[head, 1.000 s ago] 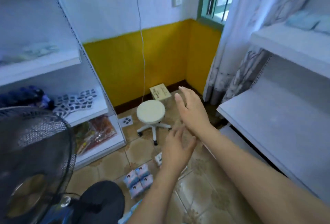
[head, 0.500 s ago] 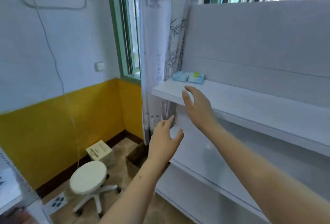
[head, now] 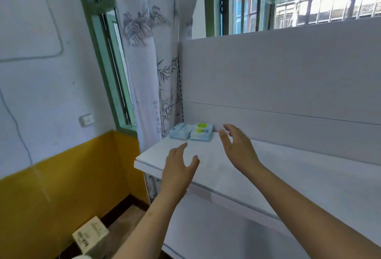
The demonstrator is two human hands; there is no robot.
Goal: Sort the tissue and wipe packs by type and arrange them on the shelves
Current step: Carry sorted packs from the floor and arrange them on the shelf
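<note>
Two light blue packs lie side by side at the far left end of the white upper shelf [head: 268, 178]: a plain tissue pack [head: 180, 131] and, to its right, a wipe pack [head: 202, 132] with green round labels. My left hand [head: 179, 171] hovers over the shelf's front left part, fingers spread, holding nothing. Farther back, my right hand [head: 237, 147] hangs just right of the wipe pack with fingers loosely curved and empty. Neither hand touches a pack.
A white back panel [head: 278, 77] rises behind the shelf, with a barred window above. A patterned curtain [head: 150, 62] hangs at the shelf's left end. Below left, a small cardboard box [head: 90, 235] sits on the floor by the yellow wall. A lower shelf [head: 216, 238] lies underneath.
The view swung up from the floor, stool and fan to the right-hand shelf. Both empty hands rose with it and now hover over the upper shelf near the two packs.
</note>
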